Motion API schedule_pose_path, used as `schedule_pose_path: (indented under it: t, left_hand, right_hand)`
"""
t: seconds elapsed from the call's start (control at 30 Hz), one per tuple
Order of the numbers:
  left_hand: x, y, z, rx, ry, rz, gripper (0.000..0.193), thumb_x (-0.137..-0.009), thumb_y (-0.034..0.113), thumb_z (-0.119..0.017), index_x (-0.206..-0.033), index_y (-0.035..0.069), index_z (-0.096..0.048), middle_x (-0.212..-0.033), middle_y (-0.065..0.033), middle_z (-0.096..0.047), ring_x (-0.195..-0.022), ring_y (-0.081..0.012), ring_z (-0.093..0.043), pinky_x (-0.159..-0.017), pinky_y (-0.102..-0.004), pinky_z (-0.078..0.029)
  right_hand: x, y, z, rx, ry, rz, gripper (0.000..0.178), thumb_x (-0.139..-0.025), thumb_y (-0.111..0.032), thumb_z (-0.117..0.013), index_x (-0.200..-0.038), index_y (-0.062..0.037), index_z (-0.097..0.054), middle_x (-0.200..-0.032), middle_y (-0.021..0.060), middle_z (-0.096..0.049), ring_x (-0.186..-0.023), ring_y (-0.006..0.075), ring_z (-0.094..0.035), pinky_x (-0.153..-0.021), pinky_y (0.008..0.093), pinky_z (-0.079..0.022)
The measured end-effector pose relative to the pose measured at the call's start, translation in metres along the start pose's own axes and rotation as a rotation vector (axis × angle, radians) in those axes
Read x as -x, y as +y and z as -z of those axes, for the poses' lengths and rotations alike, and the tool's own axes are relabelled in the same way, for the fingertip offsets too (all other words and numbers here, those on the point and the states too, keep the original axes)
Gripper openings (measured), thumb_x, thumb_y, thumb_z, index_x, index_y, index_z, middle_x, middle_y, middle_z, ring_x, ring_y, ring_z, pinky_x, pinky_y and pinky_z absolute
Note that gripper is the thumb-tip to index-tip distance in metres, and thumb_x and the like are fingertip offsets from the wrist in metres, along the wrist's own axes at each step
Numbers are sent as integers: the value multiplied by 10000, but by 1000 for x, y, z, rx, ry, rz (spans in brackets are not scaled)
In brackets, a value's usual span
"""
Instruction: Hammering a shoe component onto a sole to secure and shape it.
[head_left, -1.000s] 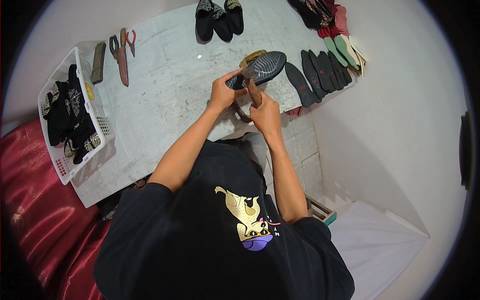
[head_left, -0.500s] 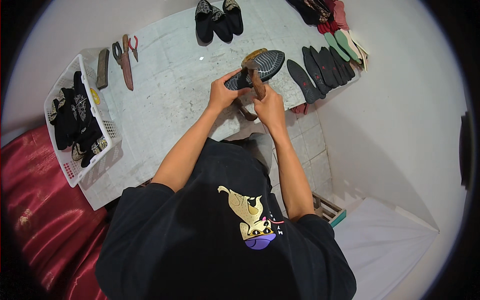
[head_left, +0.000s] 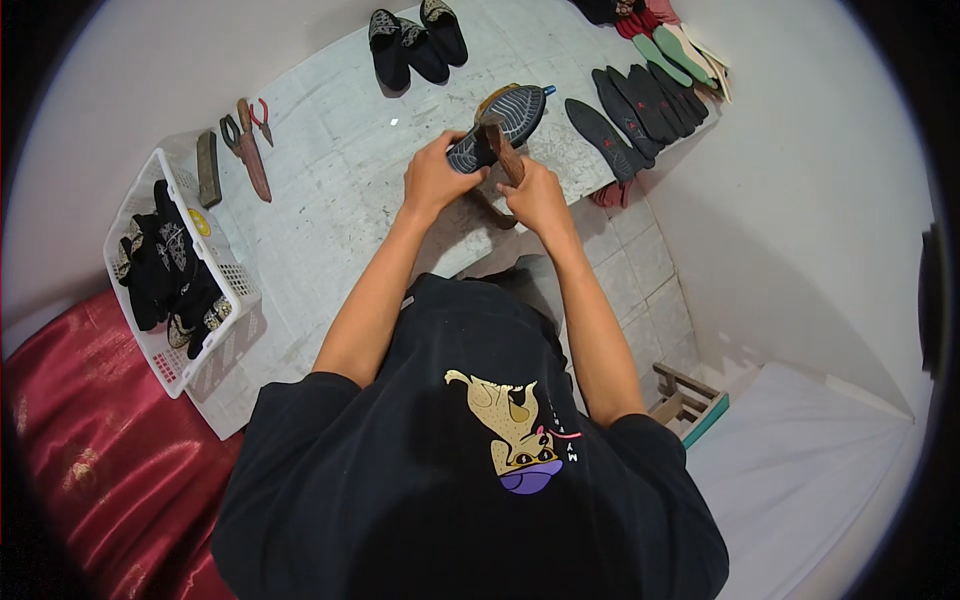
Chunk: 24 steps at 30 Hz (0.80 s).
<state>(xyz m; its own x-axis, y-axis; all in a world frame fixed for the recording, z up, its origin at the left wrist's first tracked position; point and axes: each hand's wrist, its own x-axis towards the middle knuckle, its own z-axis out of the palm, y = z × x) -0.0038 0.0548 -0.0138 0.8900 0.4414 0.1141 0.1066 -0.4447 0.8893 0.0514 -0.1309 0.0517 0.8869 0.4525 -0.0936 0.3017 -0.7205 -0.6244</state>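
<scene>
A black shoe (head_left: 522, 110) with a grey-lined tread is held sole up over the table. My left hand (head_left: 434, 180) grips it around one end, fingers closed. In my right hand (head_left: 541, 198) is a hammer (head_left: 508, 160) with a worn wooden handle. Its dark head is at the middle of the sole; whether it touches cannot be made out. Beneath the shoe shows part of a brown curved support (head_left: 490, 210), mostly hidden by shoe and hands. A small blue tip (head_left: 549, 90) pokes out past the shoe's far end.
Black shoes (head_left: 418, 50) stand at the back of the white-covered table (head_left: 330, 150). Dark soles (head_left: 607, 138) and green insoles (head_left: 660, 58) lie right. On the left are a white basket (head_left: 165, 270) of dark shoe uppers, scissors (head_left: 230, 132), red-handled pliers (head_left: 261, 120) and a brown block (head_left: 208, 170).
The view has shifted a little. Both hands still hold shoe and hammer; the hammer head has moved slightly along the sole. The blue tip now shows beyond the shoe.
</scene>
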Motion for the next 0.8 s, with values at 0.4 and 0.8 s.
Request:
schedule_pose_path:
  t: [0.4,0.8]
  left_hand:
    - [-24,36,-13,-429,-216,188,648,-725,332,-869,-1207,-32,-636,-1129,-263,-767,-1090,-461,-745,-941,-534,-593]
    - [-25,32,-14,-467,-256,154,757,-727,420,-842,-1287,-29,-601,-1080,-282,-764,-1056,-481,-748,-918,-548,-603]
  right_hand:
    - [24,-6,-9,65,38,-56,268,-847,-88,-775,-1070,4,-658,-933,347,-731,-980,562,-702,-851,615,-559]
    - [45,-2,-10,-28,164,-65,270,-824,-60,-746,-1066,18,-657,-906,349,-720,-959,558,-695,-838,616,-552]
